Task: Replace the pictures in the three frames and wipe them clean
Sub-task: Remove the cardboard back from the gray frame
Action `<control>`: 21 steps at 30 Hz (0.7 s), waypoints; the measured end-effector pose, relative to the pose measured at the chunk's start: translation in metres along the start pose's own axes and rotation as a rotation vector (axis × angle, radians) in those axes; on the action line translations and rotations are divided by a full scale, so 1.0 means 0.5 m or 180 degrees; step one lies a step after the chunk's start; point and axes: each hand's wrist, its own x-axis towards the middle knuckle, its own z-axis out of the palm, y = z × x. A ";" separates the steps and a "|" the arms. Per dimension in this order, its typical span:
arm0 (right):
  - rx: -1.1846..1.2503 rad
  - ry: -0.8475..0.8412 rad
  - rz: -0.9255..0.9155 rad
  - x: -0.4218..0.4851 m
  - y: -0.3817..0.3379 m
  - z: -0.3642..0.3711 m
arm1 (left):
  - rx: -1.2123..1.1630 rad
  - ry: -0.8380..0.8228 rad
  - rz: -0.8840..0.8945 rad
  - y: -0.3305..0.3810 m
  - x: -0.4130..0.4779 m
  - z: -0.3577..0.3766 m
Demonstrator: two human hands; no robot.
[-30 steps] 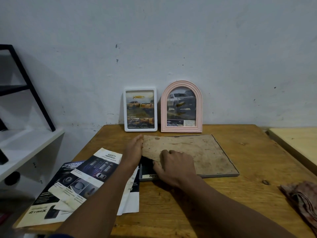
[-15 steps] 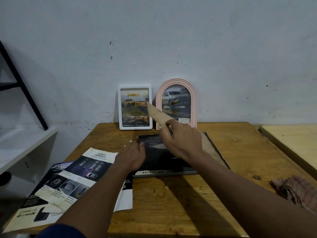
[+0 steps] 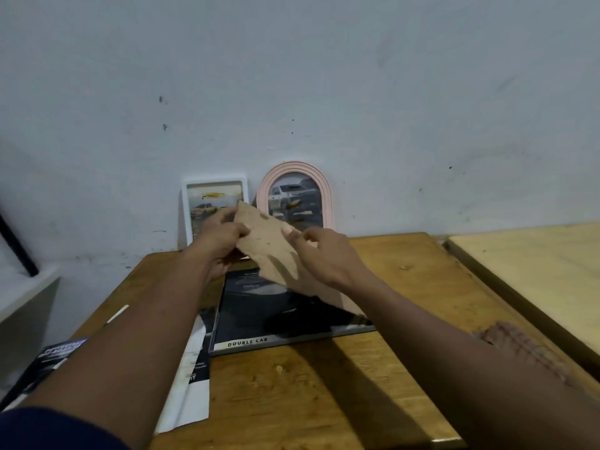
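Note:
A brown backing board (image 3: 274,251) is tilted up off a flat grey frame (image 3: 292,344) that lies face down on the wooden table (image 3: 324,384). My left hand (image 3: 217,238) grips the board's left edge and my right hand (image 3: 324,254) pinches its right edge. Under the board a dark picture (image 3: 259,313) with the words "DOUBLE CAB" shows inside the frame. A white rectangular frame (image 3: 214,203) and a pink arched frame (image 3: 297,193), both holding truck pictures, lean on the wall behind.
Loose brochure pages (image 3: 191,378) lie at the table's left, partly under my left arm. A reddish cloth (image 3: 522,349) sits at the right edge. A second pale table (image 3: 535,271) stands to the right. A white shelf (image 3: 29,287) is at the left.
The backing board, flat on the frame a second ago, has been lifted by my right hand. My left hand has left the picture and now grips the raised board too.

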 end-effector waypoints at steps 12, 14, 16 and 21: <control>-0.0349 0.0596 0.1065 0.014 0.237 -0.167 | 0.0137 -0.0027 0.0257 -0.019 0.012 0.118; -0.0746 0.0438 0.1117 0.006 0.290 -0.224 | 0.0884 -0.0172 0.0511 -0.061 0.011 0.186; -0.1058 0.0272 0.1201 -0.011 0.353 -0.283 | 0.1520 -0.0481 0.0735 -0.103 -0.004 0.251; -0.1595 0.0087 0.1577 -0.048 0.496 -0.385 | 0.2837 -0.1292 0.0975 -0.200 -0.022 0.382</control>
